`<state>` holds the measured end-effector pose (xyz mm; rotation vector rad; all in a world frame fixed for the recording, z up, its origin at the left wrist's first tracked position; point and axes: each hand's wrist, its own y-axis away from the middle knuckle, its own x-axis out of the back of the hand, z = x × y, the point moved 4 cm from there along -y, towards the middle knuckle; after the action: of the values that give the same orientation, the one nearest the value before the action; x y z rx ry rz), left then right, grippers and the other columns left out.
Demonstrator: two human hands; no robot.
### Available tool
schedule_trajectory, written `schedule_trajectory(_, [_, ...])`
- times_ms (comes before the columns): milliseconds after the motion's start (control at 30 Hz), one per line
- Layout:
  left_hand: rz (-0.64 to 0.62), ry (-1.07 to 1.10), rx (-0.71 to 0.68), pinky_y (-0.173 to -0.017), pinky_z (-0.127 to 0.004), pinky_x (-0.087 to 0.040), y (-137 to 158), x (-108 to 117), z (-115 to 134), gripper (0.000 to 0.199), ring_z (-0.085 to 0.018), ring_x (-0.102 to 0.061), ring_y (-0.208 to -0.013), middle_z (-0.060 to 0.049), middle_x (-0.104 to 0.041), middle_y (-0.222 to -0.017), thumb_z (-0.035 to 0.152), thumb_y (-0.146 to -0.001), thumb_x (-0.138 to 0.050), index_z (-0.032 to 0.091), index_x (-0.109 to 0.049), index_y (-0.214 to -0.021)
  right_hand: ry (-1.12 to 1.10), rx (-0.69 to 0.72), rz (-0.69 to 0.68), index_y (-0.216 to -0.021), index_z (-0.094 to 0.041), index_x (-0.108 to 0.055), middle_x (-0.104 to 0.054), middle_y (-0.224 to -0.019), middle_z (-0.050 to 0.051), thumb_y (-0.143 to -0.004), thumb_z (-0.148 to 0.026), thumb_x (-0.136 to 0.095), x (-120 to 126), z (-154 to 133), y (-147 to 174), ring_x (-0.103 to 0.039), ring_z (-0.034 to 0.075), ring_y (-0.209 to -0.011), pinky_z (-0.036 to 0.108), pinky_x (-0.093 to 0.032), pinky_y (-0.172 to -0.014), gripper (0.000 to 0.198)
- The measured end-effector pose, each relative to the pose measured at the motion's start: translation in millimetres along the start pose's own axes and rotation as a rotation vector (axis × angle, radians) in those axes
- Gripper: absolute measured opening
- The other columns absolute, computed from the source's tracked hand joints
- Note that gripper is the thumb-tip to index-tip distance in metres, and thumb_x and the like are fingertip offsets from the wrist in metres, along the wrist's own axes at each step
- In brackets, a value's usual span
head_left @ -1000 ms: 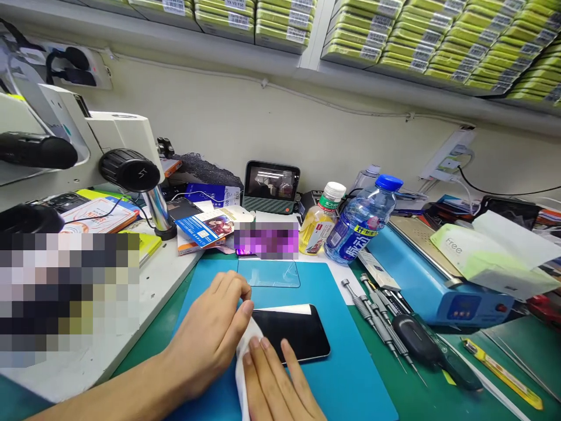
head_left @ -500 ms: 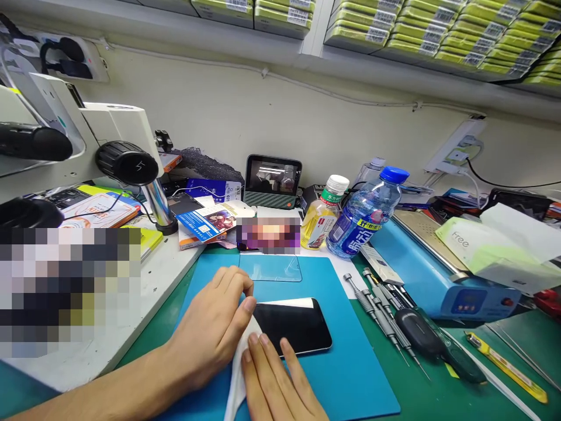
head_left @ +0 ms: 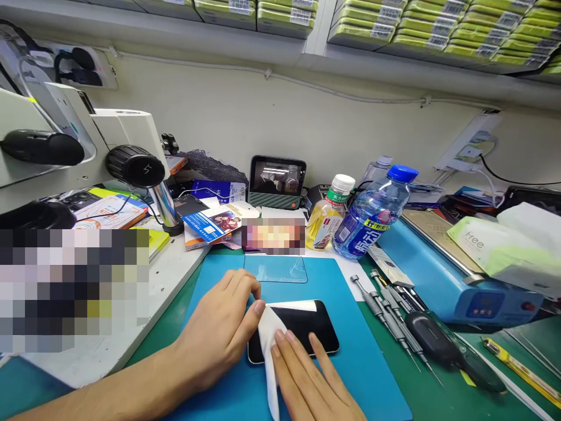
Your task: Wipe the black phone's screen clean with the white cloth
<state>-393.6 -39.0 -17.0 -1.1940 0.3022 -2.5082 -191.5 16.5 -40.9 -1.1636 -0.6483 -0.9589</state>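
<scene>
A black-screened smartphone (head_left: 307, 327) lies face up on the blue mat (head_left: 368, 368), a pale reflection along its far edge. My left hand (head_left: 223, 327) is closed at the phone's far left corner, fingers curled and thumb beside it; its exact grip is partly hidden. Under the outstretched fingers of my right hand (head_left: 309, 374), a folded white cloth (head_left: 269, 339) presses against the screen's left half, and its tail hangs over the near edge. My right thumb is hidden. Behind the phone rests a clear glass sheet (head_left: 276, 270), probably a screen protector.
Several precision screwdrivers (head_left: 385, 310), a black case (head_left: 425, 334) and a yellow cutter (head_left: 521, 368) lie to the right. Beyond them sits a blue machine (head_left: 464, 292). Two drink bottles, one yellow (head_left: 326, 219) and one blue (head_left: 372, 216), stand behind; a microscope stand (head_left: 164, 204) rises left.
My right hand has slid the white cloth rightward over the screen, uncovering the phone's near left corner. My left hand stays at the phone's left end. The whole view has shifted slightly.
</scene>
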Motion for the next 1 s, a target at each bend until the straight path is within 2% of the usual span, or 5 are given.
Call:
schedule_trajectory(267, [-0.096,-0.068,-0.011,-0.089,-0.044,-0.042,-2,-6,3,0.029,-0.027,-0.055,-0.101,-0.003,-0.062,-0.112,0.041,-0.117,-0.028,0.026,-0.053,-0.115,0.016,-0.159,-0.042,-0.145,-0.003,-0.065,-0.059,-0.156,0.013,-0.116,-0.034,-0.042,12,37,-12,-0.057,0.027,-0.146,0.047,-0.029,-0.133,0.048])
schedule_trajectory(467, [-0.195,-0.104,-0.079,-0.099,-0.046,-0.045,-1,-7,6,0.024,-0.028,-0.056,-0.114,-0.004,-0.062,-0.125,0.042,-0.115,-0.04,0.027,-0.053,-0.13,-0.034,-0.113,0.011,-0.139,-0.006,-0.069,-0.065,-0.151,0.014,-0.112,-0.039,-0.054,20,39,18,-0.058,0.028,-0.146,0.046,-0.029,-0.134,0.045])
schedule_trajectory(667, [-0.279,-0.175,-0.158,-0.11,-0.056,-0.043,2,-15,6,0.081,-0.037,-0.052,-0.131,-0.012,-0.057,-0.146,0.059,-0.094,-0.078,0.021,-0.041,-0.155,-0.003,-0.19,-0.005,-0.145,-0.004,-0.063,-0.062,-0.155,0.011,-0.114,-0.032,-0.047,22,52,18,-0.054,0.025,-0.149,0.043,-0.017,-0.137,0.044])
schedule_trajectory(733, [-0.283,-0.198,-0.163,-0.11,-0.057,-0.044,2,-16,6,0.081,-0.038,-0.052,-0.131,-0.014,-0.056,-0.146,0.057,-0.095,-0.077,0.019,-0.041,-0.157,-0.002,-0.252,-0.005,-0.147,-0.005,-0.062,-0.063,-0.155,0.009,-0.115,-0.034,-0.045,21,55,15,-0.053,0.024,-0.151,0.04,-0.014,-0.138,0.046])
schedule_trajectory(1000, [-0.283,-0.209,-0.163,-0.104,-0.054,-0.049,3,-14,7,0.069,-0.034,-0.054,-0.122,-0.012,-0.057,-0.139,0.044,-0.093,-0.08,0.021,-0.049,-0.15,-0.121,-0.327,0.127,-0.131,-0.012,-0.07,-0.078,-0.132,0.009,-0.11,-0.017,-0.054,30,51,26,-0.069,0.022,-0.128,0.045,-0.038,-0.128,0.027])
